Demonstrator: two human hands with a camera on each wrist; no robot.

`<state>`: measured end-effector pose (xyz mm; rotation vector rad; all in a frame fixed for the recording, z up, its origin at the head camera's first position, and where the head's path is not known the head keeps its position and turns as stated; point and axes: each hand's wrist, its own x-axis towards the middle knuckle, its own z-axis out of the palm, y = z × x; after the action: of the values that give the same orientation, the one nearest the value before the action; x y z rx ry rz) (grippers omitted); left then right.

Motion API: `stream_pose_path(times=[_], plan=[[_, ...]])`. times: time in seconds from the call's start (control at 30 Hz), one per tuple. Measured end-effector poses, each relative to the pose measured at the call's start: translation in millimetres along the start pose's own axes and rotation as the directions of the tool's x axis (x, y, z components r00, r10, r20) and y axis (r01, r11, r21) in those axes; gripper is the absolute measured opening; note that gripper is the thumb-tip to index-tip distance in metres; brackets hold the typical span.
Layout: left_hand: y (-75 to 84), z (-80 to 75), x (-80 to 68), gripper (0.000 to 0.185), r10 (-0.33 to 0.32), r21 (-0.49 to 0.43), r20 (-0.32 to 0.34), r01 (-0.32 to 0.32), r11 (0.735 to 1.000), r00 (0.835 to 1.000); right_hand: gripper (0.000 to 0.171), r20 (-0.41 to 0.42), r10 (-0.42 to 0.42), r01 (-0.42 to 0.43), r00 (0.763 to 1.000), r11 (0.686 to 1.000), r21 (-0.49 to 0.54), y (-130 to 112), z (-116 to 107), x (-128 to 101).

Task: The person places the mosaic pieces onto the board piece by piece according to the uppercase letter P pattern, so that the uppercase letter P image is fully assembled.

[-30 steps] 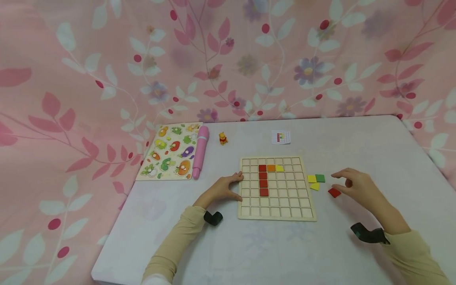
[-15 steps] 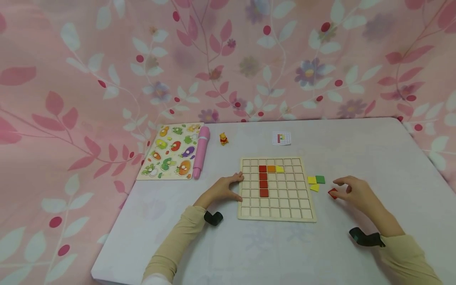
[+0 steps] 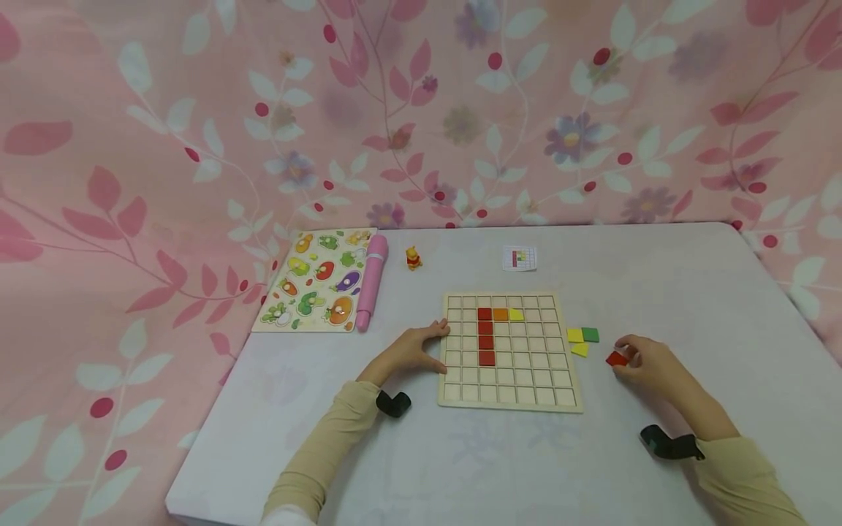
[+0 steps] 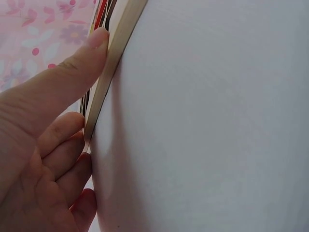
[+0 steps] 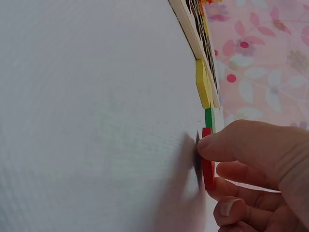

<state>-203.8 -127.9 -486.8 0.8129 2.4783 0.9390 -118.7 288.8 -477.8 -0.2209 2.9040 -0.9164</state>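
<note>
The left hand [image 3: 411,349] is bracing the board [image 3: 509,398] at its left edge, thumb on the rim and fingers curled against the side, which is likely keeping the grid from sliding on the table [image 3: 460,467]. In the grid, four red tiles [image 3: 485,335] are sitting in a column, with an orange tile [image 3: 501,314] and a yellow one [image 3: 516,315] running right from its top cell. This seems to follow the small card [image 3: 520,258] lying beyond the board.

The right hand [image 3: 647,363] is lying low on the table to the right of the board, wrist down, with fingers bent. It is pinching a loose red tile [image 3: 616,359] between thumb and fingertips, and the tile is looking tipped up on edge in the right wrist view. Just beside it, toward the board, two yellow tiles [image 3: 577,341] and a green tile [image 3: 590,334] are lying flat, probably as the stock within easy reach.
</note>
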Motion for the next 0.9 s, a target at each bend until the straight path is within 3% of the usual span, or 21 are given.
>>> stream_pose_path(times=[0.2, 0.47, 0.6, 0.9], plan=[[-0.8, 0.8, -2.8, 0.082, -0.001, -0.009, 0.001, 0.001, 1.0, 1.0, 0.031, -0.066, -0.13, 0.128, 0.989, 0.991, -0.039, -17.8, -3.0, 3.2], [0.2, -0.2, -1.3, 0.082, 0.0, 0.006, -0.001, 0.0, 1.0, 1.0, 0.028, -0.177, -0.367, 0.37, 0.913, 0.929, -0.019, -48.7, 6.9, 15.9], [0.4, 0.3, -1.6, 0.082, 0.002, -0.001, -0.001, -0.002, 1.0, 1.0, 0.027, -0.183, -0.437, 0.447, 0.881, 0.895, 0.013, -63.8, 13.6, 21.0], [0.3, -0.7, -1.0, 0.082, 0.001, -0.003, -0.009, -0.001, 1.0, 1.0, 0.027, -0.112, -0.491, 0.502, 0.864, 0.86, 0.098, -94.1, 27.8, 33.1]])
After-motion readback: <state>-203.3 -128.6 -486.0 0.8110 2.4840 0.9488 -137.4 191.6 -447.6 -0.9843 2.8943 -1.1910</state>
